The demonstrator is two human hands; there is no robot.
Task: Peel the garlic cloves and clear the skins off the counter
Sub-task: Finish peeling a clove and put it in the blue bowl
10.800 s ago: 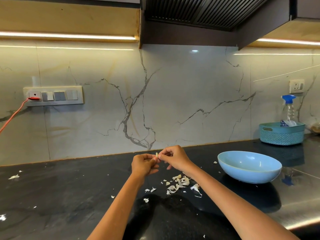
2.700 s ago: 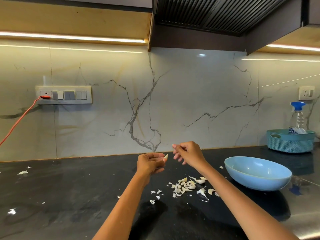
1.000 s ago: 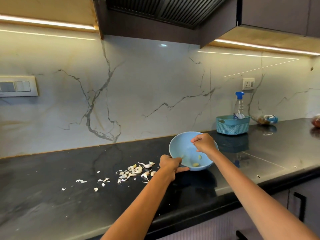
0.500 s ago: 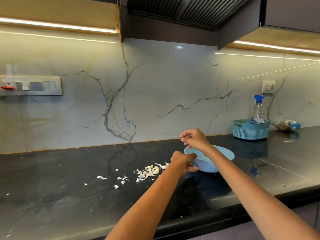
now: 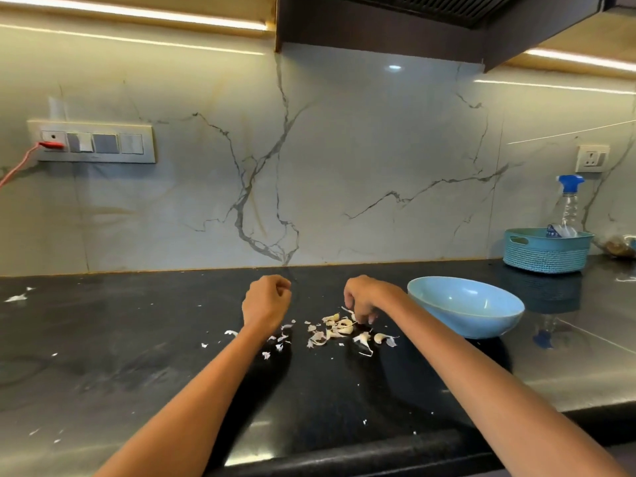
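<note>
head view: i look down over both arms at the dark tabletop (image 5: 137, 366), with the pile (image 5: 339, 330) just ahead of the hands.
right hand (image 5: 364, 297): my fingertips (image 5: 361, 316) point down into the back of the pile; they look curled to pinch, but i cannot tell whether they have hold of a clove yet.
left hand (image 5: 266, 299): the grip is a curled fist held above the tabletop, left of the pile; nothing shows in it, though the palm side is hidden.
pile: loose skins and what look like a few unpeeled cloves, lying between the hands and just left of the bowl (image 5: 464, 306).
bowl: light blue, on the tabletop beside my right forearm; its inside is hidden from this angle.
step in hand: i judge i am fetching the next clove.
doing it well: i would pick a plump piece, not a papery flake, pinch it by its ends, and lift straight up so the skins do not scatter.
strays: bits (image 5: 17, 297) lie well apart at far left and near the front edge; i should keep new skins on the pile for one sweep.
</note>
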